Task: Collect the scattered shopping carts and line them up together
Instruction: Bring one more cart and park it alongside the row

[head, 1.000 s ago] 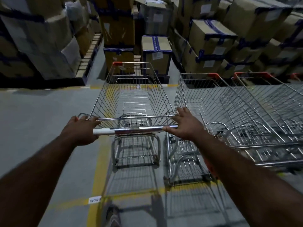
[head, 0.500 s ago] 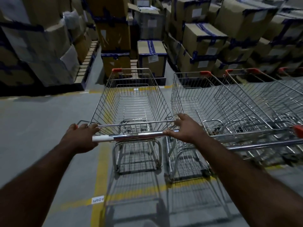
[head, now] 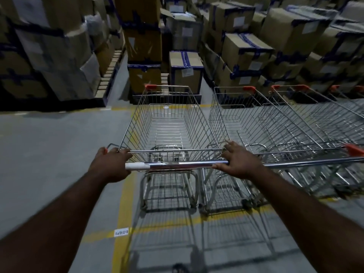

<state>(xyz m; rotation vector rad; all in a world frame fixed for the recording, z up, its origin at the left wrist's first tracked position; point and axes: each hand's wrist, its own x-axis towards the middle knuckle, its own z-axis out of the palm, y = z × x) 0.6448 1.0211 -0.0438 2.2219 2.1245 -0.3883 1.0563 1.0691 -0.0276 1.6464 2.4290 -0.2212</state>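
Note:
An empty wire shopping cart (head: 167,123) with orange corner caps stands straight ahead of me. My left hand (head: 111,164) grips the left end of its chrome handle bar (head: 177,165). My right hand (head: 239,162) grips the right end of the same bar. Close beside it on the right stands a second empty cart (head: 254,123), its side almost touching the first cart's. A third cart (head: 319,115) and parts of more carts sit side by side further right, all facing the boxes.
Stacked cardboard boxes with blue tape (head: 185,69) on pallets block the way just beyond the cart fronts. More box stacks (head: 49,52) stand at the left. Grey floor (head: 49,150) lies open to the left, crossed by yellow lines (head: 124,213).
The cart in my hands has rolled forward toward the boxes, its front drawing nearly level with the fronts of the carts on the right. Both hands kept their hold on the bar.

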